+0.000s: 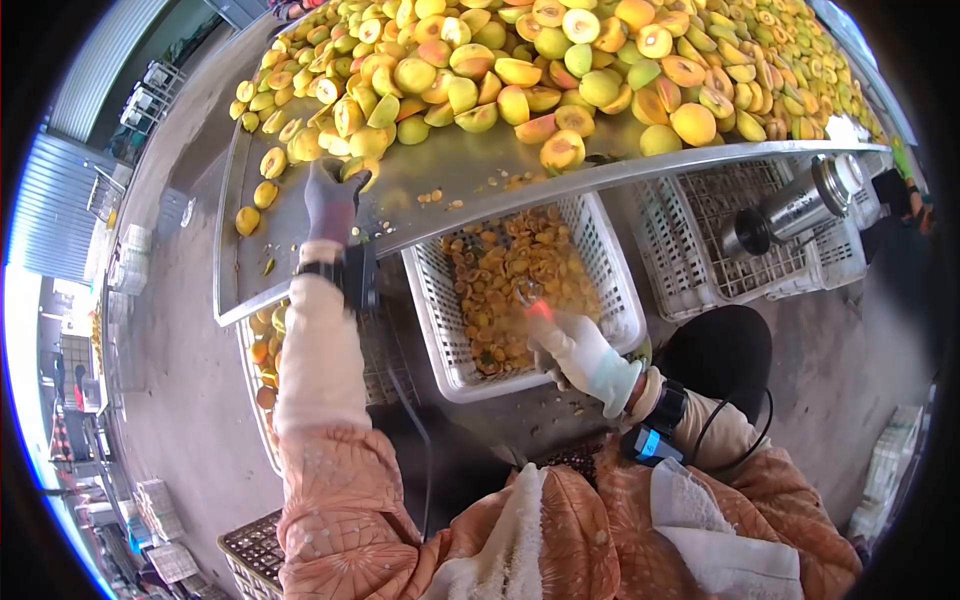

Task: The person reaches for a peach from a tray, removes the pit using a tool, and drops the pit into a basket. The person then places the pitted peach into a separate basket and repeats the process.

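My left hand [332, 200], in a grey glove, reaches over the metal table at the near edge of a heap of halved yellow peaches [480, 65]. Its thumb stands apart from the fingers, beside a peach half [365, 172]; the fingertips are partly hidden. Closed in a white glove, my right hand [585, 352] grips a pitting spoon [538, 306] with a red handle and a metal loop end. The spoon is above a white plastic crate [625, 290] holding many brown-orange pits and scraps [520, 260].
The metal table [420, 205] has a raised front lip. White crates [690, 240] stand on the right with a steel flask [800, 205] lying over them. Another crate of fruit [265, 375] is under the table at left. A brown crate [255, 550] stands lower left.
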The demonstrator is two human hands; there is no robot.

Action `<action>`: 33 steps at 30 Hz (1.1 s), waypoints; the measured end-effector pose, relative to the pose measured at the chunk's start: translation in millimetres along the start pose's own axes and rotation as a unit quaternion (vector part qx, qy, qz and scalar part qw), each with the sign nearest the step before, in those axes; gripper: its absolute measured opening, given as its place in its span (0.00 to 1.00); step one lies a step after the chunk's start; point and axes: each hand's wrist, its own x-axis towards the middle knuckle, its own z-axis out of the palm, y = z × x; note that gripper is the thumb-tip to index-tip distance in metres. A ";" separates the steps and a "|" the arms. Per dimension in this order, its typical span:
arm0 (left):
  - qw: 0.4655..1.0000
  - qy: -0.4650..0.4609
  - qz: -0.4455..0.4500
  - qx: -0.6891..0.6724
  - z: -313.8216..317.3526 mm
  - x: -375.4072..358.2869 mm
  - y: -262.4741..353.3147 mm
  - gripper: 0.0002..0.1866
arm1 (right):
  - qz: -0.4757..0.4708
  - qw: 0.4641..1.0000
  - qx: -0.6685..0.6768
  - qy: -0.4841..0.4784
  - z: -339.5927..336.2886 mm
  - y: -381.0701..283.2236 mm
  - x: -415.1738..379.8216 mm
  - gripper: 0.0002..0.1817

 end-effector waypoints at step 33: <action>0.642 -0.151 -0.163 -0.733 -3.4 -257.5 142.5 0.17 | -0.168 0.975 -0.135 -0.054 18.3 11.0 -20.2 0.26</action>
